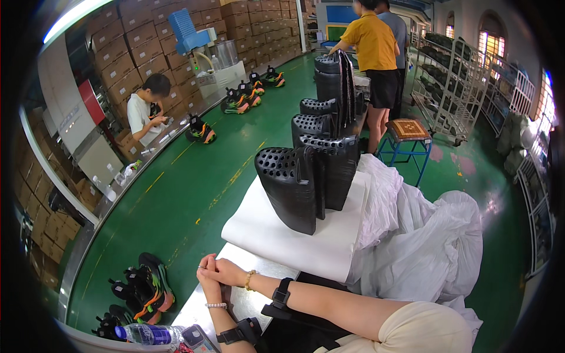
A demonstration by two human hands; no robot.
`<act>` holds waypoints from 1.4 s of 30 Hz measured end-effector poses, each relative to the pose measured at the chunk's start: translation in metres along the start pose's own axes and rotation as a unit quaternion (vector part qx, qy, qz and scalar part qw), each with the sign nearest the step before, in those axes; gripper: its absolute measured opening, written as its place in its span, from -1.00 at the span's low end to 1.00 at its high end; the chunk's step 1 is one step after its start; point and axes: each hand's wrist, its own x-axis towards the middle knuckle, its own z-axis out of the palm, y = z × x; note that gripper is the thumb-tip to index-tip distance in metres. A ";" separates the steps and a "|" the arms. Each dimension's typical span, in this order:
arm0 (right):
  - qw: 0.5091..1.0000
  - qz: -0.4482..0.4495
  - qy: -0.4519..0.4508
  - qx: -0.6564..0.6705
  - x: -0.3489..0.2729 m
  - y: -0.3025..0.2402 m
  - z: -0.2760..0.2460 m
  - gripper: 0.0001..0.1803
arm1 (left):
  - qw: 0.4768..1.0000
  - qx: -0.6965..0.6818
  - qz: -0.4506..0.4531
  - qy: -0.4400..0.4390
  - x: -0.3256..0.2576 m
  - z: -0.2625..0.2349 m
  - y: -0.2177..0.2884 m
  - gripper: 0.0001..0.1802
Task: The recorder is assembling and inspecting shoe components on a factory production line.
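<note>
My left hand (208, 281) and my right hand (228, 271) are clasped together above the bare metal edge of the table (244, 297). Their fingers are closed over one another, and no object shows between them. White beads circle my left wrist; yellowish beads circle my right. Dark straps sit on both forearms. Just beyond my hands lies a white sheet (271, 238), its near edge curled. On it stand stacks of black moulded pieces (288, 188) with round holes in their tops, apart from my hands.
Crumpled whitish plastic (424, 247) is heaped at the right. A water bottle (147, 333) and a phone (197, 338) lie at lower left. Colourful black shoes (150, 282) line the green conveyor. People stand and sit beyond; a stool (409, 132) and racks (453, 88) are at right.
</note>
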 end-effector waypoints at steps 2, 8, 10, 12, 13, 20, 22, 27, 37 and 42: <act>1.000 0.007 0.000 -0.006 0.001 0.003 0.001 -0.35 | 1.000 0.006 -0.006 -0.004 0.000 0.000 -0.001 -0.63; 1.000 -0.004 0.009 -0.005 0.002 0.004 0.002 -0.37 | 0.999 -0.042 -0.022 -0.006 -0.007 0.006 0.016 -0.62; 1.000 -0.016 0.014 -0.001 0.003 0.004 0.002 -0.39 | 0.999 -0.036 -0.014 -0.007 -0.006 0.006 0.016 -0.61; 1.000 -0.013 0.012 0.002 0.003 0.004 0.002 -0.40 | 0.999 -0.032 -0.005 -0.005 -0.004 0.004 0.011 -0.59; 1.000 -0.010 0.010 0.006 0.003 0.003 0.002 -0.40 | 1.000 -0.028 0.004 -0.003 -0.004 0.004 0.009 -0.58; 1.000 -0.009 0.010 0.006 0.003 0.004 0.002 -0.41 | 0.998 -0.066 -0.009 -0.003 -0.006 0.005 0.011 -0.59; 1.000 -0.009 0.009 0.012 0.003 0.004 0.002 -0.41 | 0.998 -0.066 -0.017 -0.003 -0.006 0.004 0.010 -0.58; 1.000 -0.005 0.011 0.015 0.002 0.002 0.001 -0.41 | 0.997 -0.070 -0.019 0.000 -0.004 0.003 0.004 -0.58; 1.000 -0.007 0.012 0.007 0.002 0.005 0.001 -0.39 | 0.998 -0.060 -0.010 -0.006 -0.001 0.002 -0.001 -0.63; 1.000 -0.002 0.012 0.011 0.001 0.002 0.001 -0.39 | 0.995 -0.089 -0.032 -0.005 -0.003 0.003 0.003 -0.65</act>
